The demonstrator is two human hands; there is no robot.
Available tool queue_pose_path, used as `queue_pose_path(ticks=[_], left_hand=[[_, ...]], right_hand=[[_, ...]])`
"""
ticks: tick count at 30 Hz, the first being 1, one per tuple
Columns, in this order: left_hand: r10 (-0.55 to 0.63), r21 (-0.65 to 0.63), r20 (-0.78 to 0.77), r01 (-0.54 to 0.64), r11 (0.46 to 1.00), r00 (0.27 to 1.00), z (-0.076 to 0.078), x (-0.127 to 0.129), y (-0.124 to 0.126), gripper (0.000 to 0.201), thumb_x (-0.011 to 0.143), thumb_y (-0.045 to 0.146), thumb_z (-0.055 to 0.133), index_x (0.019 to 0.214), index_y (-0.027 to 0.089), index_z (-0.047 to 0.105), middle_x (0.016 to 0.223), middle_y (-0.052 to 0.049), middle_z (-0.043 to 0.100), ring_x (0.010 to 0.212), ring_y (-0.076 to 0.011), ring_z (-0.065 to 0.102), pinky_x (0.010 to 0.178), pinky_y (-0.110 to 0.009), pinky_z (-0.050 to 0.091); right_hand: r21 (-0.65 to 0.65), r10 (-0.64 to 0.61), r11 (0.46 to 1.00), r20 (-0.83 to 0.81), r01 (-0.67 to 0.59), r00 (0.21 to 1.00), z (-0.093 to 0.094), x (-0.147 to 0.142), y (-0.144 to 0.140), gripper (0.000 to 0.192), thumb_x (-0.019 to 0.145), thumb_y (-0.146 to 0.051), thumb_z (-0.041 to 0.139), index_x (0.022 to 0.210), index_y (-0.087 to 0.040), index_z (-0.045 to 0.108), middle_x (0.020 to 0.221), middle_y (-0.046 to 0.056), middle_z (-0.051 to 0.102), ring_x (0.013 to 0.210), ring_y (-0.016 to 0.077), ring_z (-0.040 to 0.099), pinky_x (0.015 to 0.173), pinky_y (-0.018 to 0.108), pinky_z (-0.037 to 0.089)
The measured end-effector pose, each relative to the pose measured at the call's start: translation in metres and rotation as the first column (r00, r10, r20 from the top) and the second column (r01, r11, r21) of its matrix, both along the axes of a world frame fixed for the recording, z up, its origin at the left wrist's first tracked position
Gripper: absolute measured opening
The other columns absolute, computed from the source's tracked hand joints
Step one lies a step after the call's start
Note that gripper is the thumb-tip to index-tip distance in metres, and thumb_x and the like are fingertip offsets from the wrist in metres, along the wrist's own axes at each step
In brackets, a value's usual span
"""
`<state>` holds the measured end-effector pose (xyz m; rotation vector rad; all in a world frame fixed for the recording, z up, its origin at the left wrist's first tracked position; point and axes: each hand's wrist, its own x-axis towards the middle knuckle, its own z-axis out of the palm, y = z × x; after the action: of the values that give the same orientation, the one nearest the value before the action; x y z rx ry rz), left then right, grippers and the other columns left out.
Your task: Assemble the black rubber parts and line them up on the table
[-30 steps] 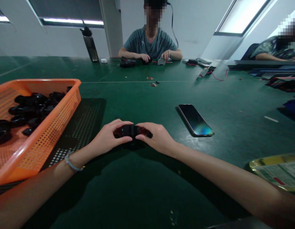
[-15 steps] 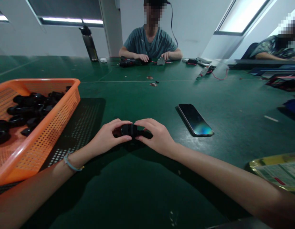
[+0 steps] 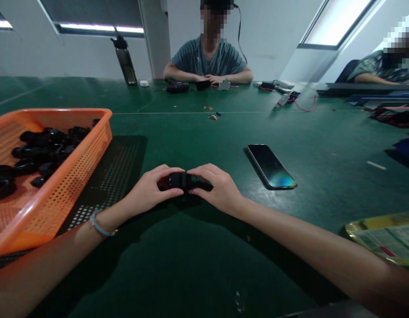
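Black and ridged, the small plastic part [image 3: 180, 180] is sitting just above the green table [image 3: 191, 265], pinched from both sides. The left hand [image 3: 148, 190] is gripping its left end with thumb and fingers curled, while the right hand [image 3: 217, 187] is clasping its right end. To the left of the part, an orange basket [image 3: 75, 168] is holding more black pieces. To its right, a phone [image 3: 270, 166] is lying flat, screen up.
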<state>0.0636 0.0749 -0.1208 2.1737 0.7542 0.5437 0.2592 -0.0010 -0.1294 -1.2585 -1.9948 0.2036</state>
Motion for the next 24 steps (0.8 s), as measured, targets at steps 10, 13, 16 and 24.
queue_pose_path(ticks=[10, 13, 16, 24], left_hand=[[0.005, 0.014, -0.011, -0.005, 1.0, 1.0, 0.0022, 0.0003, -0.0007, 0.043, 0.071, 0.045, 0.064, 0.108, 0.022, 0.061, 0.09, -0.002, 0.054, 0.08, -0.0199, 0.058, 0.07, -0.034, 0.05], [0.0, 0.008, -0.014, 0.0, 1.0, 1.0, 0.0014, 0.0, -0.0007, 0.044, 0.072, 0.045, 0.064, 0.109, 0.022, 0.061, 0.091, -0.003, 0.054, 0.08, -0.0203, 0.058, 0.07, -0.035, 0.05], [-0.003, 0.0, -0.009, 0.003, 1.0, 1.0, 0.0002, -0.0005, -0.0001, 0.045, 0.072, 0.045, 0.064, 0.11, 0.021, 0.061, 0.092, -0.003, 0.054, 0.08, -0.0205, 0.058, 0.071, -0.035, 0.05], [-0.003, 0.014, -0.006, 0.003, 1.0, 1.0, 0.0001, -0.0013, 0.0, 0.044, 0.072, 0.045, 0.063, 0.109, 0.022, 0.061, 0.092, -0.002, 0.055, 0.08, -0.0198, 0.059, 0.071, -0.034, 0.05]], right_hand=[[0.028, 0.003, 1.0, 0.01, -0.003, 1.0, -0.0001, 0.0002, 0.0002, 0.027, 0.073, -0.013, 0.068, 0.1, -0.015, 0.06, 0.095, 0.007, 0.068, 0.088, 0.0188, 0.061, 0.075, 0.034, 0.052], [0.027, 0.005, 1.0, 0.012, -0.005, 1.0, 0.0004, 0.0003, 0.0002, 0.027, 0.074, -0.014, 0.068, 0.1, -0.015, 0.06, 0.095, 0.007, 0.068, 0.088, 0.0189, 0.061, 0.074, 0.034, 0.052], [0.03, 0.006, 1.0, 0.014, -0.007, 1.0, 0.0008, 0.0002, 0.0001, 0.026, 0.075, -0.015, 0.067, 0.1, -0.014, 0.06, 0.095, 0.008, 0.068, 0.088, 0.0189, 0.061, 0.074, 0.033, 0.052], [0.048, -0.003, 0.999, 0.042, 0.001, 0.999, -0.0007, 0.0003, 0.0004, 0.025, 0.075, -0.018, 0.068, 0.099, -0.014, 0.061, 0.093, 0.007, 0.069, 0.086, 0.0184, 0.062, 0.075, 0.033, 0.052]])
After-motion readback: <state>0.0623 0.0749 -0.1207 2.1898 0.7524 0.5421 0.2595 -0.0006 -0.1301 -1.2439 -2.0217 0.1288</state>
